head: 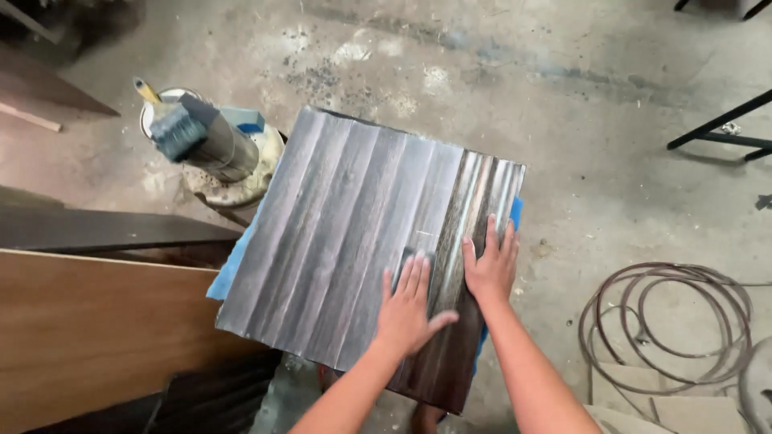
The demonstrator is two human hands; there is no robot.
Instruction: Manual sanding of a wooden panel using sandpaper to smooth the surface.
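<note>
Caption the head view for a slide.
Both hands, left hand and right hand, press flat on a dark fluted wooden panel.

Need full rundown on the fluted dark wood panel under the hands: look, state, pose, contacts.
The fluted dark wood panel is roughly square, with parallel lengthwise grooves. Most of it looks dull grey, as if dusty or coated; a strip along its right side is glossy dark brown. It lies flat, turned at an angle, on a blue sheet above the concrete floor. The left hand presses a small dark pad onto it; the right hand rests flat on the glossy strip.
</note>
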